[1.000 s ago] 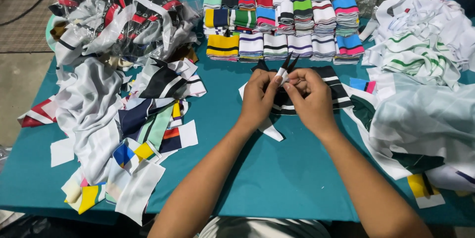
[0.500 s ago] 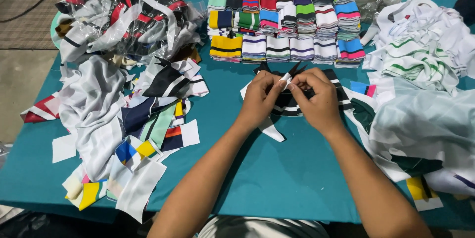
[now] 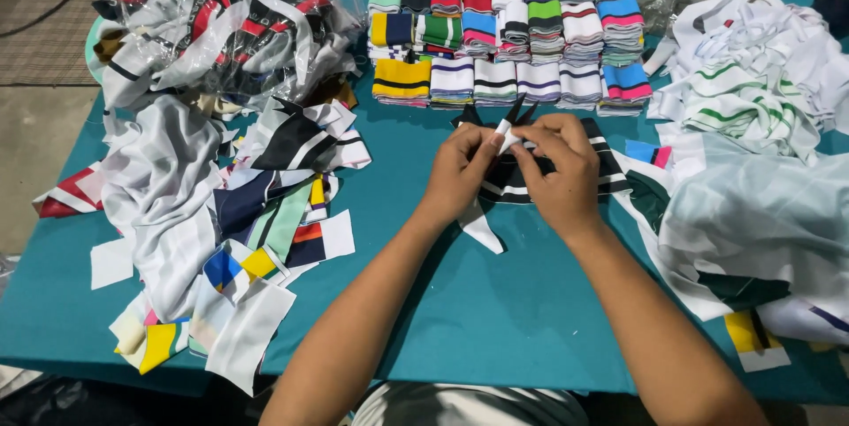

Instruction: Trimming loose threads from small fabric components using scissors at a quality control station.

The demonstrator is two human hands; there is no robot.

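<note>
On teal table (image 3: 495, 320): fabric scraps (image 3: 203, 214) everywhere; tan floor (image 3: 35, 134) at left.

Person, head view. Two bare forearms enter from 6 o'clock and run toward 12 o'clock, without sleeves, watch or bracelets. Left hand (image 3: 458, 169) and right hand (image 3: 559, 174): ungloved, no rings visible, nails short and plain. Light grey garment at the frame's lower edge, 6 o'clock, partly cropped.
</note>
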